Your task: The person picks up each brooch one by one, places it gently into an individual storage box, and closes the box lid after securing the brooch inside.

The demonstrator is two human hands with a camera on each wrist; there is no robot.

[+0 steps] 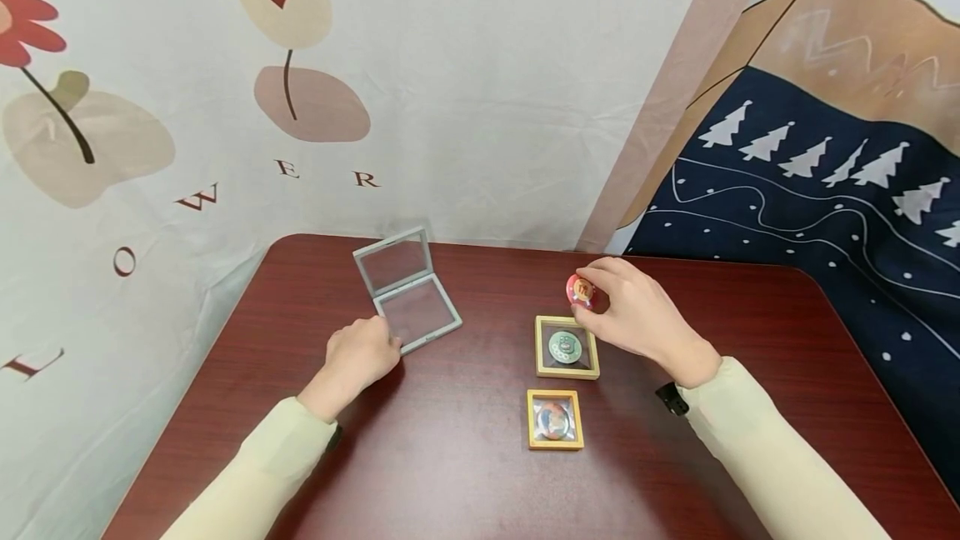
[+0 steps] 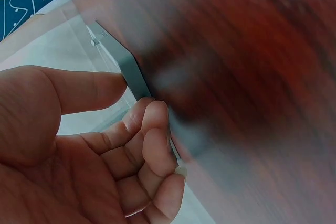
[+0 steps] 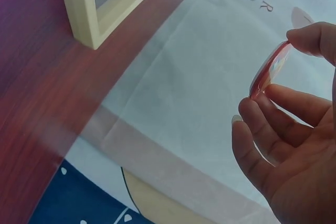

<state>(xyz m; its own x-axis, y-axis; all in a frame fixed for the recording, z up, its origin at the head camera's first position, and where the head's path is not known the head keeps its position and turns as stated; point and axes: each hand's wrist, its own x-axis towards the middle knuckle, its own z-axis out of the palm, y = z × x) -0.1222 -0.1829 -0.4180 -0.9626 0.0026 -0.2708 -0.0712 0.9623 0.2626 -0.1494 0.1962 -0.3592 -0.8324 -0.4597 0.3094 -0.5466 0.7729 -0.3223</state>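
My left hand pinches the near left corner of a grey display case, thumb on one side and curled fingers on the other. The case stands open on its hinge, with clear film in both halves. In the left wrist view its grey edge lies between thumb and fingers. My right hand holds a round red badge by its rim, above the table; the right wrist view shows the badge nearly edge-on. Just below that hand lies a pale yellow case with a green round badge inside.
A smaller orange-yellow case holding a round badge lies nearer to me on the dark red table. Behind the table hang a white flower-print cloth and a dark blue cloth with white trees.
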